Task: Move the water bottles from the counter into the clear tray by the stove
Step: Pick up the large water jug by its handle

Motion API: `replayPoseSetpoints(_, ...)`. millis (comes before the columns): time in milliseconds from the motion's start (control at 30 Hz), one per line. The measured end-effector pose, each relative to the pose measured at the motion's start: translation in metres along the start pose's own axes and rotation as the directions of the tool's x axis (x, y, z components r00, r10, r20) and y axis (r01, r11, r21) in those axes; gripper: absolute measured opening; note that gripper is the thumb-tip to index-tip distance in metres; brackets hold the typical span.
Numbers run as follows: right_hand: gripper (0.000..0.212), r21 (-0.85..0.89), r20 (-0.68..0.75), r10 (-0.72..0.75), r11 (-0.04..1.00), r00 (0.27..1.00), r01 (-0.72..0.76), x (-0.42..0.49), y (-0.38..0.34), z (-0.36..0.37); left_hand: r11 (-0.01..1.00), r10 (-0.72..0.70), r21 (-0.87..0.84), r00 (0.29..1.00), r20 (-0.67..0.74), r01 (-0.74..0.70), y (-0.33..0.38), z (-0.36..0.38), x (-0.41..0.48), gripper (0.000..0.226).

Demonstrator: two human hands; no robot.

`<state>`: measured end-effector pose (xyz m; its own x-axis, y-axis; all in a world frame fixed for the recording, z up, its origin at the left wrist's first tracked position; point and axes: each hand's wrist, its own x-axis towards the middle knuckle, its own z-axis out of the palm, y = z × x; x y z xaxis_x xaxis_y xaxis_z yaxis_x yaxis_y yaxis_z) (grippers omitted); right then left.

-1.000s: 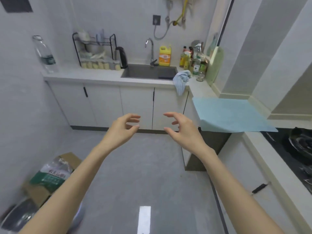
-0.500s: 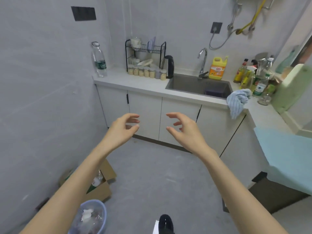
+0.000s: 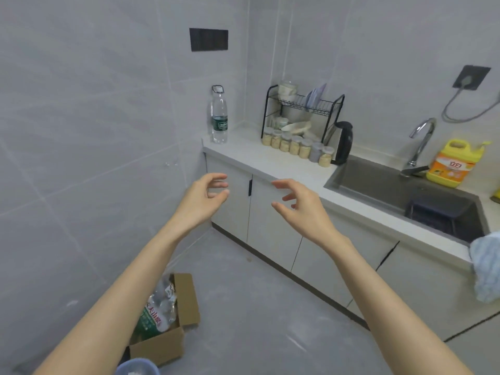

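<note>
A clear water bottle [image 3: 219, 115] with a dark green label stands upright at the far left end of the white counter [image 3: 251, 155], against the wall. My left hand [image 3: 201, 201] and my right hand [image 3: 300, 207] hover in front of the cabinet doors, below the counter edge. Both hold nothing, with fingers loosely curled. The bottle is well above and beyond my left hand. The clear tray and the stove are out of view.
A black dish rack [image 3: 300, 115] with a row of small jars [image 3: 295, 146], a black kettle [image 3: 343, 143], a sink [image 3: 405, 190] with a tap and a yellow detergent jug [image 3: 451, 163] line the counter. A cardboard box [image 3: 165, 320] sits on the floor at left.
The view has swung to the left and closer to the counter; the bottle now appears larger and nearer the middle. Both hands stay raised, empty and loosely curled.
</note>
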<state>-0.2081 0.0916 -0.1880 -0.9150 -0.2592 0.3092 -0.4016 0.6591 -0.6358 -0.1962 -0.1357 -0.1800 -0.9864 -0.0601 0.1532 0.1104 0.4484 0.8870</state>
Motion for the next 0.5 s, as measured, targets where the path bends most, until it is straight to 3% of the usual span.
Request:
replayPoseSetpoints(267,0.038,0.124,-0.005,-0.054,0.991,0.999,0.054,0.144,0.035,0.02,0.995,-0.08,-0.063,0.986,-0.145,0.072,-0.029,-0.008,0.121,0.043)
replayPoseSetpoints(500,0.043,0.212,0.021,-0.032,0.977,0.999,0.027,0.285,0.066,0.049,0.996,-0.06,-0.081,0.98,-0.19,0.045,-0.057,-0.021,0.266,0.045)
